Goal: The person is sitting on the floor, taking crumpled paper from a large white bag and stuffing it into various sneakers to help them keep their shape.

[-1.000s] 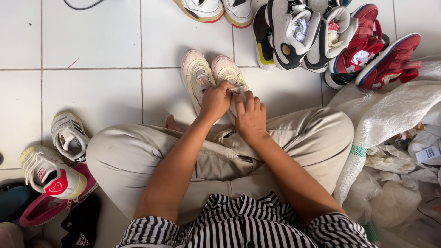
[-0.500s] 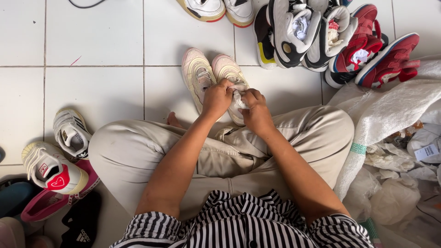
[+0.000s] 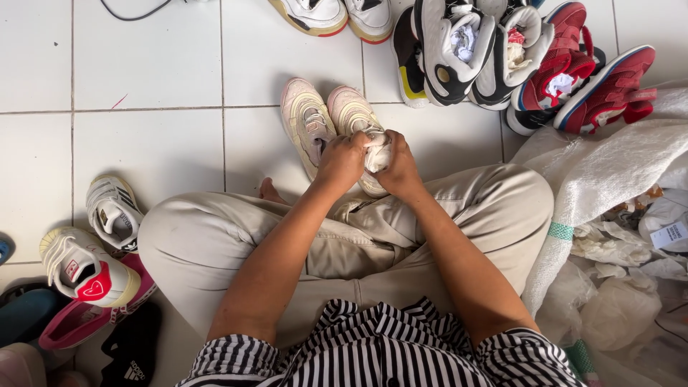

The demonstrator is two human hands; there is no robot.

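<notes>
At frame center, I am seeing both hands, left hand and right hand, closing around a white paper wad over the right pink sneaker. Packing it firmly toe-ward is seeming wise.

Shoe pair on floor before crossed legs, sack right
</notes>
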